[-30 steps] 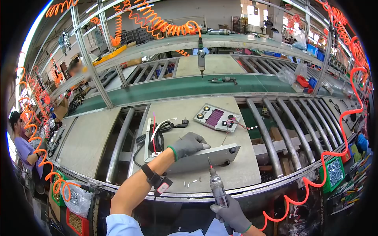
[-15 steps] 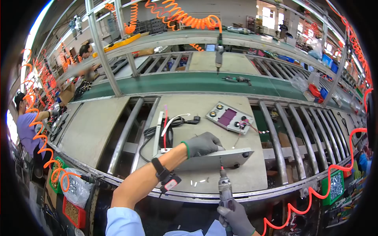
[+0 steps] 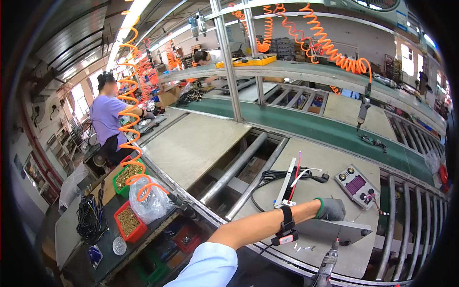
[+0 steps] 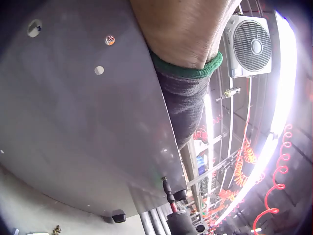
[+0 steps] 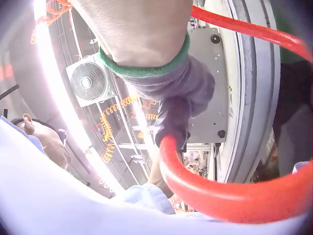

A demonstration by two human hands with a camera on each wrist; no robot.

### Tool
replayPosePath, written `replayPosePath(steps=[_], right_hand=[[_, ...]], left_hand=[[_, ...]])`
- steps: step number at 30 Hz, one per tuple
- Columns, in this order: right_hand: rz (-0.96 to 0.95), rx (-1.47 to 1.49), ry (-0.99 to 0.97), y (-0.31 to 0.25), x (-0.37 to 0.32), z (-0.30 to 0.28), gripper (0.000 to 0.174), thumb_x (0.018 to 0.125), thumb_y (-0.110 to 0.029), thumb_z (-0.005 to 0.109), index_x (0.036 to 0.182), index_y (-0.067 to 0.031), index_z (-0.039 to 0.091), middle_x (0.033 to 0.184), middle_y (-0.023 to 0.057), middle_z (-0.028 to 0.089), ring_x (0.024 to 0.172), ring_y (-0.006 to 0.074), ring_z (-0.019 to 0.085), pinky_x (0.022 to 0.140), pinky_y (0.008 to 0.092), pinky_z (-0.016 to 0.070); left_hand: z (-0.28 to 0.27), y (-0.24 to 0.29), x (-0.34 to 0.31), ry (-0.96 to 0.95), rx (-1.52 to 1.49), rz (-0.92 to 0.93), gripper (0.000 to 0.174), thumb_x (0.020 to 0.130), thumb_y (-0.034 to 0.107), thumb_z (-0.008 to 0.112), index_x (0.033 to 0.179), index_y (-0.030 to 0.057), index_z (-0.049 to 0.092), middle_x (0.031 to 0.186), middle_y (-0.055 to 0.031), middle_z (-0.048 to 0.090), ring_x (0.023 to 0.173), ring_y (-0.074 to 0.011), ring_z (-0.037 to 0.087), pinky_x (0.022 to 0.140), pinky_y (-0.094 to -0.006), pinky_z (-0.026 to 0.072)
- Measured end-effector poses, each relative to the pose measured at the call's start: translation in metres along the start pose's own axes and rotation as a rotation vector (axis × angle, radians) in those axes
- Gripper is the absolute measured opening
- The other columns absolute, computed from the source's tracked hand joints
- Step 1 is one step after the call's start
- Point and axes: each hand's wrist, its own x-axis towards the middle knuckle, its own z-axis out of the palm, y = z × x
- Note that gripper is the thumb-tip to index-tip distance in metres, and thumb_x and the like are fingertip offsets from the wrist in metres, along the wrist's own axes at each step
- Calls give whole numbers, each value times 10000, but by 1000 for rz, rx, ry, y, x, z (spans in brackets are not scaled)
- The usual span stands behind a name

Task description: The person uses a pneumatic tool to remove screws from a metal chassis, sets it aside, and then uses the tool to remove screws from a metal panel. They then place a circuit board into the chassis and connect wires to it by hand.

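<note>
My gloved left hand (image 3: 332,209) holds the upper edge of a grey metal panel (image 3: 345,231), which stands tilted on the board. Its fingers are hidden behind the panel in the left wrist view. A pneumatic screwdriver (image 3: 328,264) points up at the panel; in the left wrist view its bit (image 4: 167,188) is right at the panel's face, near a corner with black rubber feet (image 4: 119,216). My right hand (image 5: 178,98), gloved, grips the screwdriver in the right wrist view, with a red air hose (image 5: 195,183) trailing from it; the head view cuts this hand off.
Behind the panel lie a small unit with a purple section (image 3: 357,186), a black power cable (image 3: 275,176) and an upright metal strip (image 3: 286,184). Loose white pieces (image 3: 297,248) lie in front. Rollers (image 3: 392,225) flank the board. Screw bins (image 3: 128,222) stand left, near another person (image 3: 106,117).
The head view has swung left, so the bench appears further right. The screwdriver's bit has come up to the panel. My left hand stays on the panel's edge.
</note>
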Motion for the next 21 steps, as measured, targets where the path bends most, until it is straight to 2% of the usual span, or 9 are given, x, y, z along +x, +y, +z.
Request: replayPosePath(steps=[3,5,6,8,9,10,14,18,21], right_hand=[[4,25,6,2,0,0,399,997,-502,621,958,-108,569,616,-30,428,426,81,376,370,250,309],[15,-30,37,-2,-1,1,299,1007,-388,619,962,-97,564,623,-31,433,430,78,385,376,240,311],[-35,-24,51,3,2,0,216,997,-297,612,971,-90,556,650,-32,448,439,74,401,382,229,314],[-23,-78,45,6,0,-9,129,969,-200,602,985,-83,551,688,-31,462,448,70,412,390,227,337],[-48,-107,70,16,1,-18,90,957,-161,591,980,-85,549,700,-17,491,447,75,429,388,233,356],[-12,-174,92,19,-3,-26,162,942,-183,642,1013,-65,558,730,2,535,481,77,471,427,245,394],[43,-184,163,41,-11,-54,313,899,-248,713,1040,-39,528,676,46,562,508,101,555,447,259,449],[71,-234,210,51,-12,-67,336,892,-265,722,1047,-38,529,671,45,568,516,100,563,452,259,452],[87,-260,210,54,-13,-69,352,892,-280,725,1052,-35,530,672,44,575,524,98,571,455,260,458]], left_hand=[[18,-55,38,58,-139,137,404,799,392,768,843,-10,750,730,-130,674,660,-190,551,612,-385,450],[17,-35,32,91,-155,126,382,807,364,761,878,-11,747,755,-138,683,687,-187,572,634,-386,468],[10,-24,20,82,-151,-25,381,812,351,757,923,-13,748,791,-145,698,718,-188,597,657,-384,487],[18,-17,17,493,-129,2,423,882,329,723,1113,-24,703,995,-174,727,870,-227,681,768,-357,533],[22,-11,6,745,-172,174,330,926,279,687,1070,-16,708,957,-174,720,854,-244,682,767,-364,530],[16,24,-30,810,-172,166,266,951,245,658,1039,-3,698,914,-165,704,829,-236,681,743,-368,529],[64,24,-91,617,-54,175,198,934,229,682,1019,49,689,897,-135,683,764,-253,676,686,-366,530],[143,-19,-96,656,210,95,144,903,216,701,994,105,712,875,-115,668,805,-325,677,711,-428,550],[157,-27,-85,637,269,-14,131,902,218,694,984,118,715,860,-110,662,816,-332,677,711,-449,551]])
